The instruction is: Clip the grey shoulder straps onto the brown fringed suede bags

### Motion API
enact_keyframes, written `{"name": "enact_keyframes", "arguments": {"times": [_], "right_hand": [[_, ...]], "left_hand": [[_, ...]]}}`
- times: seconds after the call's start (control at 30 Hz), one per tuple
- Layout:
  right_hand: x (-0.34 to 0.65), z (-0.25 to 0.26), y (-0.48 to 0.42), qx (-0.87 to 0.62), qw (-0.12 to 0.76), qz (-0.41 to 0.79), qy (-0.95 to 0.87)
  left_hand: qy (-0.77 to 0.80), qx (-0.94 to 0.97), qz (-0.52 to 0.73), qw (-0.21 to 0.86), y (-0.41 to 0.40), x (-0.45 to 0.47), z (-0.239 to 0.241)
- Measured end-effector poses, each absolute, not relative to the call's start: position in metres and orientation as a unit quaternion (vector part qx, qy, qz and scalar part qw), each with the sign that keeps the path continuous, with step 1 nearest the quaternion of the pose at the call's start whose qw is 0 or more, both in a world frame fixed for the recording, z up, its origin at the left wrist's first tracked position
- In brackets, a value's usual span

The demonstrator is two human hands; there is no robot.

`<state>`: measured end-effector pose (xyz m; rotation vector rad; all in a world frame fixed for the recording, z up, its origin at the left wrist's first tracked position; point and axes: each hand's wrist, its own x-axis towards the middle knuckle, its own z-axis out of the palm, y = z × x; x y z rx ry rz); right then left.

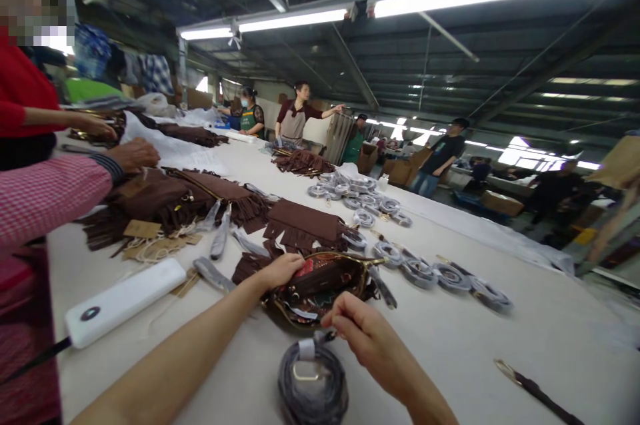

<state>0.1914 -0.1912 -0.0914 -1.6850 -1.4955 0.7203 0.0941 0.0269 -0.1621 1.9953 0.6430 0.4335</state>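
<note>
An open dark brown fringed handbag [320,278] with a patterned lining and gold zip lies in front of me. My left hand [284,270] grips its left rim, with the fingertips partly hidden at the opening. At the near side of the bag, my right hand [357,325] is closed in a pinch on the clip end of a coiled strap [313,382]. The coil is wrapped in clear plastic with a white band, and its clip is partly hidden by my fingers. A closed brown fringed bag [305,222] lies just beyond the open one.
More wrapped coiled straps [420,272] spread right and back across the white table [440,352]. A white device [125,302], paper tags [143,228] and fringed bags [160,198] lie left. A co-worker's checked sleeve [55,195] reaches in there. A brown strap [540,392] lies front right.
</note>
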Motion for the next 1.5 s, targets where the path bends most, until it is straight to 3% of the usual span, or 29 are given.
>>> {"name": "enact_keyframes", "arguments": {"times": [0.27,0.53,0.7,0.93,1.17,1.5], "right_hand": [[0.167,-0.14,-0.123,-0.687,0.395,0.212,-0.572],[0.169,-0.165,-0.11,-0.675,0.464,0.322,-0.475],[0.173,-0.17,-0.113,-0.661,0.497,0.383,-0.412],[0.176,-0.176,-0.112,-0.641,0.538,0.375,-0.399],[0.176,-0.175,-0.115,-0.639,0.533,0.378,-0.406],[0.171,-0.169,-0.117,-0.668,0.493,0.335,-0.446]], "left_hand": [[0.281,0.781,0.213,0.515,0.035,0.099,-0.184],[0.2,0.785,0.254,0.529,0.02,0.096,-0.172],[0.129,0.83,0.261,0.476,0.014,0.08,-0.151],[0.11,0.893,0.164,0.404,0.002,0.033,-0.14],[0.183,0.894,0.232,0.337,-0.016,0.026,-0.148],[0.176,0.894,0.216,0.352,-0.013,0.03,-0.157]]}}
